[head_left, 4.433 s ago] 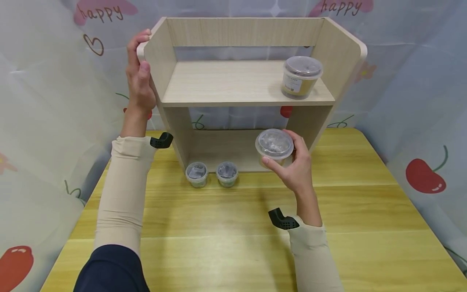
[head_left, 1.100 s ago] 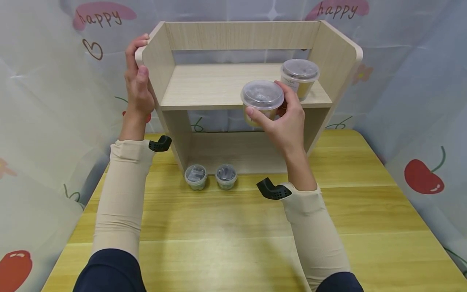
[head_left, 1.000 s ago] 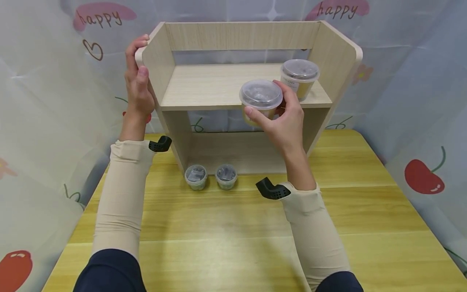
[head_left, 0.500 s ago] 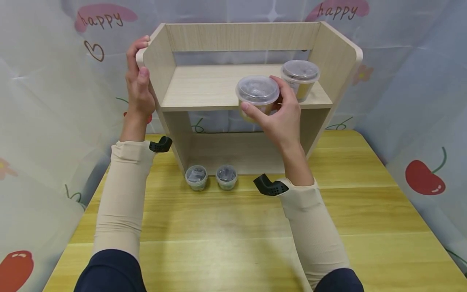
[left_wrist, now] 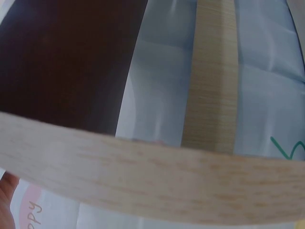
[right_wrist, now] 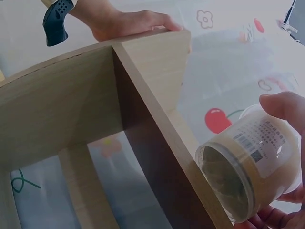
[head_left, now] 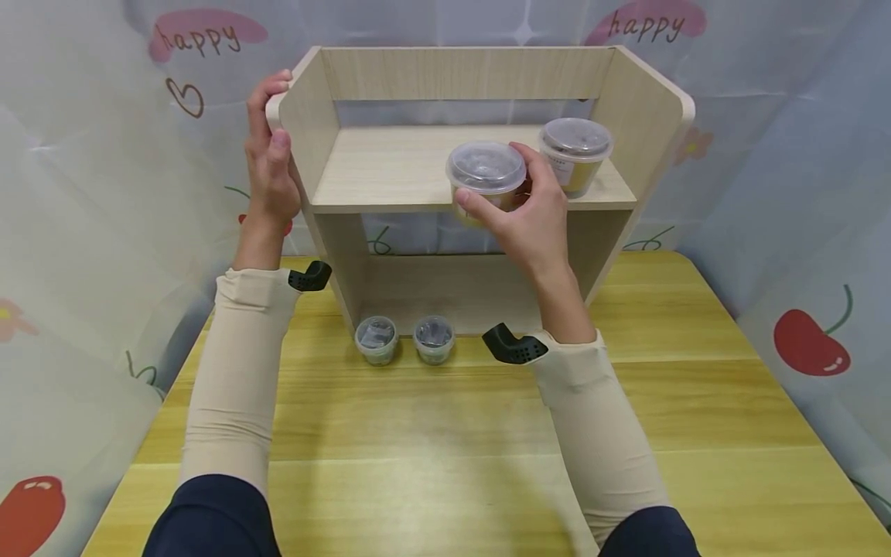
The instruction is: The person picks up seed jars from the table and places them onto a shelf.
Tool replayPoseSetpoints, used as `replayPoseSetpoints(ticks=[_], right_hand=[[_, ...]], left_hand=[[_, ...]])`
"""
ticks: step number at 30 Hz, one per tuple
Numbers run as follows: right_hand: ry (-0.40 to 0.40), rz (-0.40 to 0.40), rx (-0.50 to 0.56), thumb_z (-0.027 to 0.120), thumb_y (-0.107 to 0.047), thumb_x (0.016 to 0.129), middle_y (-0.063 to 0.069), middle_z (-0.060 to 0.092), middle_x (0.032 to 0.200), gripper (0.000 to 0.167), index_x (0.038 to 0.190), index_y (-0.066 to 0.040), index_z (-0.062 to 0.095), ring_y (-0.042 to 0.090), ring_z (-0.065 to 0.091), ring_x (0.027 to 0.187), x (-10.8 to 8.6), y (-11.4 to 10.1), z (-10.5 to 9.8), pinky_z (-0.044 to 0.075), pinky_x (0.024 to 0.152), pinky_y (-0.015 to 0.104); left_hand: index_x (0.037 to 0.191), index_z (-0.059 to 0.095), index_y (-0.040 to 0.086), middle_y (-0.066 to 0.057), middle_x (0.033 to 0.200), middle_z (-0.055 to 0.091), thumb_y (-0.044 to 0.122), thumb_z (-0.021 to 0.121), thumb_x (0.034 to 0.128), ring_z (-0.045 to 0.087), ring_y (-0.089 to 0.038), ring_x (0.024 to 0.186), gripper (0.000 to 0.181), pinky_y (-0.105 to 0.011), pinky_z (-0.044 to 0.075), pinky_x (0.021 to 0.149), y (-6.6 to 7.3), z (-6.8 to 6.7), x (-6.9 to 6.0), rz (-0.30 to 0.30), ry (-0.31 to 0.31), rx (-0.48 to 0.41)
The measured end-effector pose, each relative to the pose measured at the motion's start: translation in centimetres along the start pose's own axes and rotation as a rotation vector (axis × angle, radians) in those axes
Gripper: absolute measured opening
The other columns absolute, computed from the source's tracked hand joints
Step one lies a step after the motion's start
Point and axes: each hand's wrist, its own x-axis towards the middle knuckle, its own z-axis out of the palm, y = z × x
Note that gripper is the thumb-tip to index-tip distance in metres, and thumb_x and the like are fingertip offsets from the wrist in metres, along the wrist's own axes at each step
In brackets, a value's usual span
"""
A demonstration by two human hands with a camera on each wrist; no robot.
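My right hand (head_left: pixel 539 216) holds a clear plastic tub (head_left: pixel 486 164) with a lid, thumb in front and fingers around the far side. The tub is at the front edge of the upper board of a pale wooden shelf (head_left: pixel 390 166); I cannot tell whether it touches. In the right wrist view the tub (right_wrist: pixel 267 152) shows a printed label and looks tilted by the camera angle. My left hand (head_left: pixel 273 178) grips the front edge of the shelf's left side panel. A similar lidded tub (head_left: pixel 576 158) stands on the upper board at the right.
Two smaller lidded tubs (head_left: pixel 377 340) stand on the yellow wooden table (head_left: pixel 418 464), before the left half of the lower board (head_left: pixel 459 290). A patterned sheet (head_left: pixel 780 193) hangs behind and at both sides.
Over these seconds my right hand has raised the tub from before the lower compartment to upper-board height, lately drifting slightly left and farther in. My left hand has kept its place on the side panel.
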Motion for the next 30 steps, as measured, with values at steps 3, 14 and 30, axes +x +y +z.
replayPoseSetpoints(ticks=[3,14,30], right_hand=[[-0.014,0.007,-0.02,0.084,-0.036,0.071,0.009,0.058,0.121,0.08,0.137,-0.005,0.052,0.015,0.051,0.091,0.2,-0.1,0.0,0.041,0.077,0.023],[-0.054,0.03,-0.056,0.082,-0.037,0.075,0.01,0.057,0.126,0.078,0.139,-0.005,0.051,0.018,0.053,0.101,0.9,-0.4,0.2,0.043,0.084,0.027],[-0.08,0.078,-0.136,0.08,-0.042,0.076,0.01,0.058,0.123,0.081,0.142,-0.007,0.047,0.018,0.05,0.095,2.0,-0.3,0.5,0.04,0.083,0.028]], left_hand=[[0.125,0.042,-0.005,-0.012,0.139,0.046,0.068,0.049,0.0788,0.049,-0.023,0.109,0.086,-0.026,0.041,0.089,0.0,0.0,0.0,0.004,-0.001,-0.004],[0.125,0.043,-0.006,-0.013,0.14,0.046,0.067,0.051,0.0794,0.048,-0.024,0.115,0.086,-0.028,0.038,0.094,0.1,-0.1,0.1,0.01,0.008,-0.011],[0.126,0.042,-0.006,-0.013,0.14,0.046,0.065,0.05,0.0806,0.049,-0.025,0.107,0.085,-0.027,0.041,0.087,-0.2,-0.1,0.0,0.012,-0.005,-0.025]])
